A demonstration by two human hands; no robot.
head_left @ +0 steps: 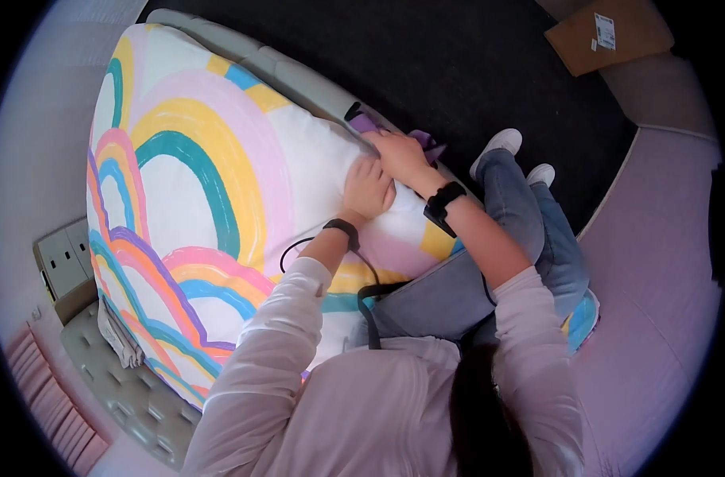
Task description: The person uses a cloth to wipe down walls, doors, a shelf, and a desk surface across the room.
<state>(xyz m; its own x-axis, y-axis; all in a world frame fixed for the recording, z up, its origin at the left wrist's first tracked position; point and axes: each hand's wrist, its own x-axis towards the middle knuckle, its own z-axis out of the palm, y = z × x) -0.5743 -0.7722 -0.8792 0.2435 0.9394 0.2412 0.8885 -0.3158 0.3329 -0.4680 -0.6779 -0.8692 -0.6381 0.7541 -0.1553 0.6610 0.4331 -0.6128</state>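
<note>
My right hand (pixel 404 157) is closed around a purple cloth-like piece (pixel 364 122) with a black end, at the bed's edge. More purple material (pixel 428 147) sticks out past the far side of this hand; what it is exactly cannot be made out. My left hand (pixel 368 189) rests on the bed cover (pixel 314 151) right beside the right hand, fingers laid on the fabric and close together. The cover is white with rainbow arcs. A black band is on each wrist, and a thin black cable (pixel 287 253) loops by the left one.
I sit on the bed's side, jeans and white shoes (pixel 501 143) over the dark floor (pixel 489 71). A grey padded bed frame (pixel 283 71) runs along the edge. The tufted headboard (pixel 139 397) stands lower left, near a bedside cabinet (pixel 68 262). A cardboard box (pixel 617 40) lies upper right.
</note>
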